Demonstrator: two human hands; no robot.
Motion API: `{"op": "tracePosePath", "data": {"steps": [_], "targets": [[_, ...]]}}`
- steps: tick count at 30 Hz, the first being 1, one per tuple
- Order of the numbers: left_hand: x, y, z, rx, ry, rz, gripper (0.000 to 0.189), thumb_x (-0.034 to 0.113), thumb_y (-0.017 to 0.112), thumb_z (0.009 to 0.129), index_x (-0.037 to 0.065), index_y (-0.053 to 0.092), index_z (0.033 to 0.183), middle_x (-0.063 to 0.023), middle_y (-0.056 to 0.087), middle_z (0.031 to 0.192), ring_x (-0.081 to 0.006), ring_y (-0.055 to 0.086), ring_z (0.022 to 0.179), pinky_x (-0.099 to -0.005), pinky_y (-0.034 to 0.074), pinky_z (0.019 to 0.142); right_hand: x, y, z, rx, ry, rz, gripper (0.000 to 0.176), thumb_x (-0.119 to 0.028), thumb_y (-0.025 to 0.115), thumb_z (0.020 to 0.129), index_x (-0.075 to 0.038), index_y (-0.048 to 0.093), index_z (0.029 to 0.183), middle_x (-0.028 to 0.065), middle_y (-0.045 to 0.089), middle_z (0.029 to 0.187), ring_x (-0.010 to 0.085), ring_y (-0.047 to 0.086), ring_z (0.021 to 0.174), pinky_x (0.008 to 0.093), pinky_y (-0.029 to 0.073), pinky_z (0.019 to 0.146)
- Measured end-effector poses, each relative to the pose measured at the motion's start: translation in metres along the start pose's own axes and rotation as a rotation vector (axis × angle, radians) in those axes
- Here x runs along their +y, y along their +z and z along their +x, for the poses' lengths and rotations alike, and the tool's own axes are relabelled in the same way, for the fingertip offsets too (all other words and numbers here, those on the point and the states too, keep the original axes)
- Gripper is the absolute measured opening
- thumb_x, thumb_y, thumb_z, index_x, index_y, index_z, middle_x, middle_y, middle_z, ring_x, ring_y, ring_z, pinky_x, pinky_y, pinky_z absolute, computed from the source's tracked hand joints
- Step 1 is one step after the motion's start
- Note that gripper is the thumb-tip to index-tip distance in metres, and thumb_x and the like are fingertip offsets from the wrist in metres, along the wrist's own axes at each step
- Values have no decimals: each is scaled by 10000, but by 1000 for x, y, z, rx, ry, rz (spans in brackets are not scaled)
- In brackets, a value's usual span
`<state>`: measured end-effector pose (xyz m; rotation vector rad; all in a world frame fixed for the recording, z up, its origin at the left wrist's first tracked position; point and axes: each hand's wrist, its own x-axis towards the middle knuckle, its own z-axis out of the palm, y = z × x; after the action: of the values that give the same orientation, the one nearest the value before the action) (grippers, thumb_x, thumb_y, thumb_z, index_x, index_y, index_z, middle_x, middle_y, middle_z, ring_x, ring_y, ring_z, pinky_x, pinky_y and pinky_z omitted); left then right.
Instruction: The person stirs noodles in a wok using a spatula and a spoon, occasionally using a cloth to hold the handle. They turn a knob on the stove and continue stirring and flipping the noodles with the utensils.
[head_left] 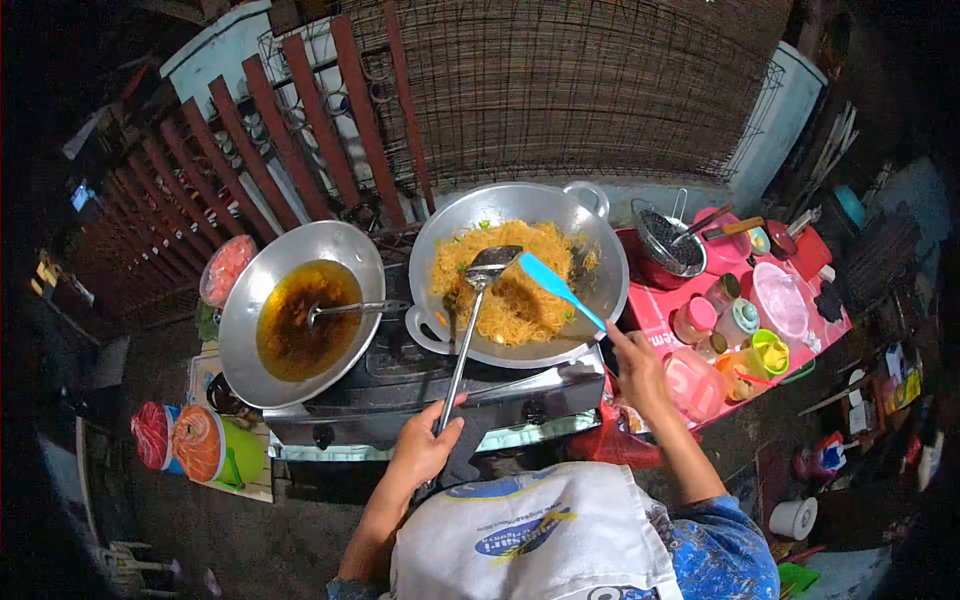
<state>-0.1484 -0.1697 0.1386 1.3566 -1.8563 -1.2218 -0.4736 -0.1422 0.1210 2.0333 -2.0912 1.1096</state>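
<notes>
My left hand (pixel 424 440) is closed around the long handle of a metal wok spatula (pixel 466 345). Its blade lies over a heap of yellow noodles (pixel 518 312), flecked with green bits, in a large silver wok (pixel 606 290). A blue silicone spatula (pixel 548 279) is gripped in my right hand (pixel 640 372) at the wok's right rim. The blue head reaches in over the noodles, its tip right at the metal blade. Both handles slant toward me. Beneath the wok is a gas stove (pixel 470 408).
Left on the stove, a second wok (pixel 240 335) holds dark oil and a ladle (pixel 352 308). Jars, a pink basket (pixel 779 300) and a strainer (pixel 672 243) crowd the red table (pixel 650 310) at right. Covered buckets (pixel 238 452) stand lower left; a slatted fence (pixel 270 150) rises behind.
</notes>
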Motion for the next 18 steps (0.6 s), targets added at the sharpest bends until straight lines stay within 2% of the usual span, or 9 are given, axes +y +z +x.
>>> {"op": "tracePosePath", "data": {"steps": [5, 8, 10, 11, 13, 14, 16, 17, 18], "targets": [[16, -5, -2, 67, -106, 248, 346, 214, 572, 790, 184, 562, 1134, -189, 627, 841, -345, 612, 782, -371, 477, 714, -21, -24, 12, -15, -25, 199, 480, 56, 546, 741, -142, 539, 1178, 122, 518, 767, 279, 547, 664, 360, 438, 589], [20, -6, -3, 75, -113, 379, 348, 238, 574, 783, 223, 561, 1130, -191, 617, 782, -377, 595, 744, -408, 478, 656, -29, -21, 21, -63, -46, 143, 496, 43, 545, 734, -159, 529, 1187, 141, 520, 785, 304, 554, 671, 392, 439, 598], [6, -3, -4, 163, 73, 311, 360, 164, 580, 787, 189, 564, 1146, -149, 585, 645, -221, 561, 496, -338, 429, 516, -18, -13, 29, -47, -13, 63, 492, 31, 536, 739, -172, 526, 1187, 147, 534, 802, 332, 558, 697, 416, 442, 604], [6, -4, -6, 164, 71, 312, 360, 164, 580, 787, 189, 564, 1146, -149, 585, 645, -221, 561, 496, -338, 429, 516, -10, -15, 34, -57, 37, 19, 491, 29, 534, 740, -173, 526, 1188, 143, 539, 792, 338, 557, 700, 418, 441, 599], [7, -7, -8, 117, -52, 291, 339, 237, 570, 786, 220, 568, 1124, -198, 614, 812, -378, 582, 767, -398, 474, 641, 1, -16, 38, -54, 71, 24, 451, 8, 528, 765, -159, 529, 1185, 159, 563, 826, 338, 571, 711, 397, 452, 615], [7, -8, -7, 125, -53, 290, 339, 237, 570, 786, 220, 568, 1124, -198, 614, 812, -378, 582, 767, -398, 474, 641, 2, -13, 40, -55, 63, 26, 451, 8, 528, 765, -159, 529, 1185, 159, 563, 826, 338, 571, 711, 397, 452, 615], [8, -10, -7, 111, -37, 237, 321, 211, 573, 797, 191, 578, 1118, -167, 635, 800, -308, 622, 690, -353, 474, 630, -9, -11, 41, 210, -88, 240, 379, -38, 522, 804, -122, 535, 1174, 187, 580, 800, 323, 586, 696, 365, 459, 627], [8, -11, -7, 104, -40, 238, 321, 211, 573, 797, 191, 578, 1118, -167, 635, 800, -308, 622, 690, -353, 474, 630, -7, -9, 38, 207, -82, 239, 379, -38, 522, 804, -122, 535, 1174, 187, 580, 800, 323, 586, 696, 365, 459, 627], [10, -13, -5, 93, -54, 157, 315, 191, 577, 802, 176, 581, 1116, -143, 641, 800, -239, 610, 675, -325, 466, 627, -3, -4, 37, 95, 84, 204, 358, -56, 516, 819, -106, 530, 1173, 189, 587, 778, 323, 588, 683, 357, 461, 635]]}}
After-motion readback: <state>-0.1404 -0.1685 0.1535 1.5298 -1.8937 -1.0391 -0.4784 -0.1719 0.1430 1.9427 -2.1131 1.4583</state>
